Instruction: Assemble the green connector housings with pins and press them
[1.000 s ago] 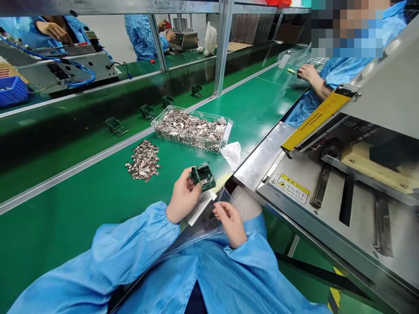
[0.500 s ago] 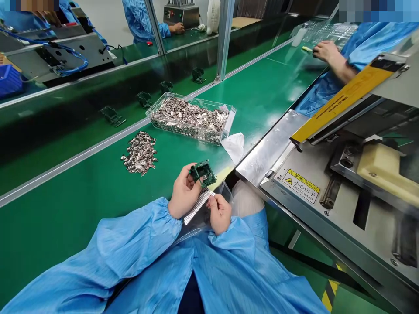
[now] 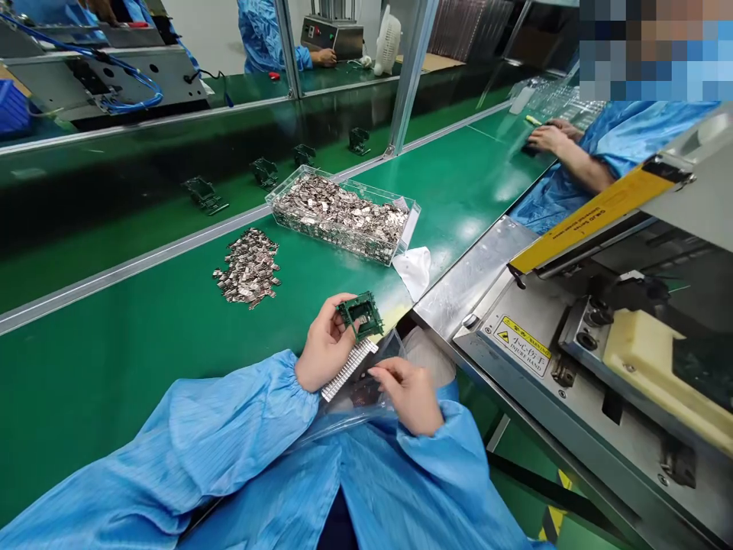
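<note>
Between its thumb and fingers, my left hand [image 3: 325, 347] holds a dark green plastic frame [image 3: 375, 325], square with an open middle, tilted toward me. A narrow sheet of small white labels [image 3: 347, 372] hangs below the frame, against the same hand's palm side. My right hand [image 3: 415, 393] is a little to the right, apart from the sheet, with thumb and forefinger pinched together. Whatever sits at those fingertips is too small to make out. Under both hands a clear plastic bag [image 3: 392, 347] lies over my lap.
A clear box [image 3: 409, 229] of small metal pieces stands ahead, with a loose metal pile [image 3: 249, 267] to its left. Several dark green frames [image 3: 205, 195] line the ledge behind. A white cloth [image 3: 413, 271] lies near a machine [image 3: 524, 344] on the right. A co-worker's hands [image 3: 550, 139] are farther back.
My right hand has drawn away from the label sheet, to the right and slightly down. The left hand still holds the green frame. The view has shifted slightly.
</note>
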The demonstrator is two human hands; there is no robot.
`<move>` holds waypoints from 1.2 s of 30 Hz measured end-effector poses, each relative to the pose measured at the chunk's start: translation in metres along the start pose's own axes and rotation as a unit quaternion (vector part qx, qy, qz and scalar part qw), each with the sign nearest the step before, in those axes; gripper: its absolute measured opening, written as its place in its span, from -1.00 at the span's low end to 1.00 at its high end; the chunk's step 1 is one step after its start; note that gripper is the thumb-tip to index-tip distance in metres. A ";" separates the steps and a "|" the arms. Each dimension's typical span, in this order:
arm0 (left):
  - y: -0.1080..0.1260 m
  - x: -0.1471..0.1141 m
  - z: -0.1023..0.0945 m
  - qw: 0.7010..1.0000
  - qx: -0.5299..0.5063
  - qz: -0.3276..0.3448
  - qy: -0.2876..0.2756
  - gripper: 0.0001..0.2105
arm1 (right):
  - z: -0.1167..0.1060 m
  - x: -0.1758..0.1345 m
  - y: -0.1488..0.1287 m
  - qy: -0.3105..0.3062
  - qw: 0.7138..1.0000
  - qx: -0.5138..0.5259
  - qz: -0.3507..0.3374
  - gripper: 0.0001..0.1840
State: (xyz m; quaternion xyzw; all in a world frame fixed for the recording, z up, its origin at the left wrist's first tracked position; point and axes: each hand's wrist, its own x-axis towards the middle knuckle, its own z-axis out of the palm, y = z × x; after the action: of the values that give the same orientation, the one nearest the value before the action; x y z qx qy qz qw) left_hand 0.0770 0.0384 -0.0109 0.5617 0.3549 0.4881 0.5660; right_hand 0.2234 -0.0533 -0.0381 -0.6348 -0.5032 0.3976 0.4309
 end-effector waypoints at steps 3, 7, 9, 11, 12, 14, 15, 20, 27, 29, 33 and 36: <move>0.003 -0.004 -0.001 0.999 0.037 0.007 -0.019 -0.64 | -0.019 0.002 -0.035 0.037 0.998 0.023 -0.044 -0.83; 0.007 -0.008 -0.002 0.995 0.083 0.034 -0.041 -0.68 | -0.019 0.015 -0.063 0.113 0.979 0.013 -0.170 -0.90; 0.008 -0.010 -0.003 0.993 0.094 0.040 -0.052 -0.67 | -0.010 0.022 -0.066 0.144 0.971 0.008 -0.189 -0.90; 0.007 -0.011 -0.004 0.993 0.094 0.040 -0.065 -0.65 | -0.001 0.026 -0.066 0.157 0.970 -0.006 -0.187 -0.92; 0.007 -0.012 -0.004 0.992 0.093 0.038 -0.072 -0.65 | 0.003 0.026 -0.065 0.161 0.969 -0.017 -0.185 -0.93; 0.007 -0.013 -0.004 0.992 0.091 0.035 -0.079 -0.64 | 0.008 0.027 -0.064 0.170 0.968 -0.034 -0.183 -0.94; 0.007 -0.013 -0.004 0.992 0.091 0.033 -0.080 -0.64 | 0.010 0.026 -0.064 0.173 0.967 -0.039 -0.182 -0.94; 0.009 -0.016 -0.003 0.993 0.084 0.039 -0.077 -0.66 | 0.013 0.026 -0.061 0.180 0.974 0.029 -0.132 -0.84; 0.009 -0.017 -0.002 0.990 0.106 0.050 -0.082 -0.68 | 0.020 0.030 -0.052 0.137 0.967 0.212 -0.040 -0.65; 0.010 -0.017 -0.002 0.989 0.104 0.045 -0.091 -0.66 | 0.019 0.028 -0.051 0.145 0.963 0.225 -0.043 -0.64; 0.019 -0.019 0.000 0.993 0.064 0.019 -0.098 -0.63 | 0.000 0.014 -0.053 0.125 0.972 0.177 -0.086 -0.71; 0.039 -0.023 0.008 0.988 0.071 0.010 -0.136 -0.66 | -0.028 -0.007 -0.056 0.076 0.980 0.084 -0.166 -0.34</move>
State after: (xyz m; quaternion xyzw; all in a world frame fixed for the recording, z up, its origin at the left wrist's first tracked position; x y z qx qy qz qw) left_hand 0.0719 0.0098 0.0247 0.6649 0.3026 0.3870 0.5627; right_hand 0.2318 -0.0575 0.0243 -0.5325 -0.5326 0.3120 0.5792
